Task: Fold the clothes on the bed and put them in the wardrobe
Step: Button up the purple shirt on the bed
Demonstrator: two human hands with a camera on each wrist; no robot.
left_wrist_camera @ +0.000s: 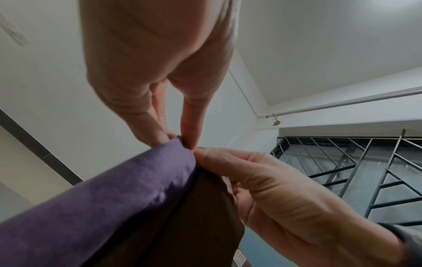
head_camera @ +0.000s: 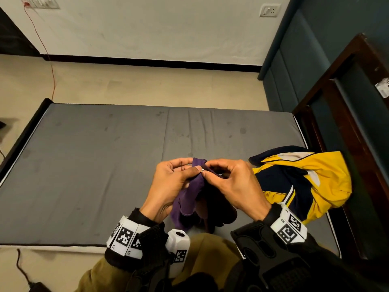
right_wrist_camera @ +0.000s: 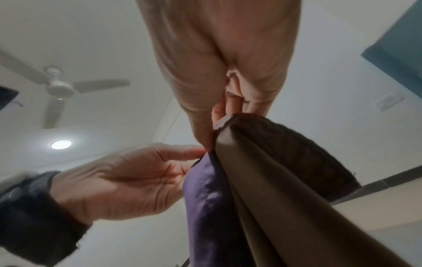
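Above the near edge of the grey mattress [head_camera: 94, 165] your left hand [head_camera: 170, 184] and right hand [head_camera: 233, 184] both pinch the top edge of the purple garment [head_camera: 189, 199], fingertips nearly touching. Yellow-navy jacket [head_camera: 305, 182] lies crumpled just right, against the dark wooden bed frame [head_camera: 345, 127].

A purple garment [head_camera: 190, 194] hangs bunched above the bed [head_camera: 84, 165]; a crumpled yellow-and-navy jacket [head_camera: 299, 182] lies beside it.

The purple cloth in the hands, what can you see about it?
The purple cloth is soft, creased fabric with a darker brownish side or layer. The left hand and right hand pinch its top edge together by a tiny shiny fastener. It hangs bunched above the grey mattress, unfolded.
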